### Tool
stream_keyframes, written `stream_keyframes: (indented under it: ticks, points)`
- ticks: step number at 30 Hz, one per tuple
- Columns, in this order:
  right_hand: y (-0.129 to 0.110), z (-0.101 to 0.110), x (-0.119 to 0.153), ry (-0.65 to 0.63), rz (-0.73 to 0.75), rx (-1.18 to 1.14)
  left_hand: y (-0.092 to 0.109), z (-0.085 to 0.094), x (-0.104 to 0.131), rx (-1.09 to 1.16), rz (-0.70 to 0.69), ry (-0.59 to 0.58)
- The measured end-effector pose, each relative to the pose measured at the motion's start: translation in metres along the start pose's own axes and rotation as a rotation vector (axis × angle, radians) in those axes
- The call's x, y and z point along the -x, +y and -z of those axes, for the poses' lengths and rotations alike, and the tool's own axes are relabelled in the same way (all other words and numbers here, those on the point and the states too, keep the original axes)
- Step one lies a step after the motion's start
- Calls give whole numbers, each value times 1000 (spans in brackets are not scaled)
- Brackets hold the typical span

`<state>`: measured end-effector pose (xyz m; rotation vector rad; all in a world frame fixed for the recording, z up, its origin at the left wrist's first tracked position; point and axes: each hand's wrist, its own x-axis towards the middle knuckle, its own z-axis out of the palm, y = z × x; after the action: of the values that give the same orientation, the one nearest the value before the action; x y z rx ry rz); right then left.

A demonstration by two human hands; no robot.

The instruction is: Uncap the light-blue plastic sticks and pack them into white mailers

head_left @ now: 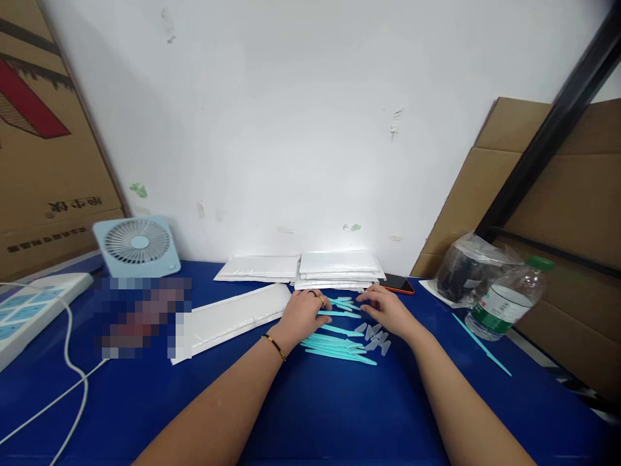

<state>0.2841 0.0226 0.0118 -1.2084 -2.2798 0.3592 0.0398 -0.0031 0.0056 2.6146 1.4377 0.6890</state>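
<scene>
My left hand (307, 316), with a ring and a bracelet, is closed with thumb and index finger on a teal eyebrow razor (345, 314) that points to the right. My right hand (387, 310) hovers across from it, fingers bent and apart, near the ends of several more teal razors (343, 301). No object shows between its fingertips. Below the hands, further teal razors (334, 346) lie roughly side by side on the blue table. Small translucent caps (377, 336) lie scattered at their right ends.
White padded envelopes (339, 262) are stacked by the wall; another envelope (233, 317) lies left. A phone (396, 283) sits behind my right hand. At right are a bottle (504, 301), a bagged dark cup (460, 272) and a lone razor (482, 345). Left: fan (138, 246), power strip (39, 310).
</scene>
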Motion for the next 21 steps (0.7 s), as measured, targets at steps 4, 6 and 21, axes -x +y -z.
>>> stream_keyframes:
  ticks: [4,6,21]
  points:
    - [3,6,7,-191,16,-77,-4,-1,1,-4,-74,-128]
    - [4,5,9,-227,7,-81,-6,-3,0,-19,-76,-142]
    - [7,0,7,-197,-71,-12,-11,-5,-2,-127,-83,-83]
